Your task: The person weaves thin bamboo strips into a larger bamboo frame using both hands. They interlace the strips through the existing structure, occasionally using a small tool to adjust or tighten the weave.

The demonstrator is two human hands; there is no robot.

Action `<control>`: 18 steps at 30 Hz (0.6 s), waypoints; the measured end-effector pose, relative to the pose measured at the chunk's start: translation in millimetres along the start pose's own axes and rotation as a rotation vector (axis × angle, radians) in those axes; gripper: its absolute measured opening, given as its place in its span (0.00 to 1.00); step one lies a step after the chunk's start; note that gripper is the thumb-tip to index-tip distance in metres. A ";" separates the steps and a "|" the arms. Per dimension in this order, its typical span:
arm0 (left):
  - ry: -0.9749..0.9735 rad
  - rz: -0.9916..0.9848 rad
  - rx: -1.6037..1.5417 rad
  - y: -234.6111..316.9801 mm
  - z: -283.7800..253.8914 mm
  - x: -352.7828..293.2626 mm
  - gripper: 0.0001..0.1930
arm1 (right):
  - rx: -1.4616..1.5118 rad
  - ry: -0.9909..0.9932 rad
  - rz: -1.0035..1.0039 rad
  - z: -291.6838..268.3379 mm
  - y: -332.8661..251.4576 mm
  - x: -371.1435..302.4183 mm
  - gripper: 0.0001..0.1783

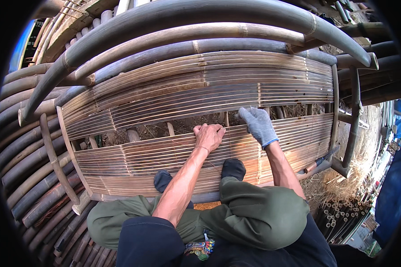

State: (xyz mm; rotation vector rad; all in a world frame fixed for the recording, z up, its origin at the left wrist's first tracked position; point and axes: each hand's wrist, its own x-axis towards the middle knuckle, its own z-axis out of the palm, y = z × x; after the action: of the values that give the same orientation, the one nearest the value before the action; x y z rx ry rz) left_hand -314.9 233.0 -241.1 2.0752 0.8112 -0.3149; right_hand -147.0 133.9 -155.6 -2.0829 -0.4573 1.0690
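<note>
A bamboo bench seat [165, 155] made of long narrow slats lies under me, with a long open gap across its middle. My bare left hand [208, 137] rests at the near edge of this gap, its fingers bent and pressed together; what they pinch, if anything, is hidden. Just to its right, my right hand [259, 126] wears a grey knit glove with a blue cuff. Its fingers are closed above the gap, around something too small to make out. Thin reddish strands lie on the slats by my left hand. The far slats [178, 98] run along the gap's other side.
A wooden-handled knife [315, 164] lies at the bench's right end. Thick dark bamboo poles [187, 18] form the backrest beyond. Stacked poles [35, 164] fill the left. Straw [347, 180] and cut bamboo ends [343, 218] lie at right. My dark-socked feet [233, 169] rest on the slats.
</note>
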 end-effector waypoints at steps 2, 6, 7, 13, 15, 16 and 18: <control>-0.007 0.014 0.010 -1.3 1.0 0.5 0.15 | -0.796 0.016 -0.086 5.7 12.8 -2.3 0.23; -0.025 0.024 0.051 -2.3 1.9 1.8 0.13 | -0.803 -0.266 -0.069 28.6 43.1 -17.3 0.21; -0.039 0.027 0.047 -2.0 1.8 2.4 0.12 | -0.753 -0.328 -0.163 36.6 48.4 -17.5 0.20; -0.060 0.032 0.016 -3.4 0.7 2.8 0.12 | -0.545 -0.331 -0.623 45.0 66.4 -14.5 0.11; -0.075 0.022 0.039 -2.3 1.5 3.4 0.12 | -0.572 -0.363 -0.396 26.7 71.7 -15.0 0.10; -0.065 0.041 -0.024 -1.8 1.9 2.9 0.12 | -0.625 -0.409 -0.292 18.1 74.4 -15.9 0.10; -0.024 0.039 -0.058 -1.4 -0.6 1.7 0.12 | -0.508 -0.396 -0.287 9.1 78.6 -20.1 0.11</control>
State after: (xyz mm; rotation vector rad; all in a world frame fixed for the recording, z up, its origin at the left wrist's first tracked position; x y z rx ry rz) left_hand -314.5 234.8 -242.5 2.0267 0.7560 -0.2915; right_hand -167.7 73.8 -206.8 -2.1259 -1.2970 1.2855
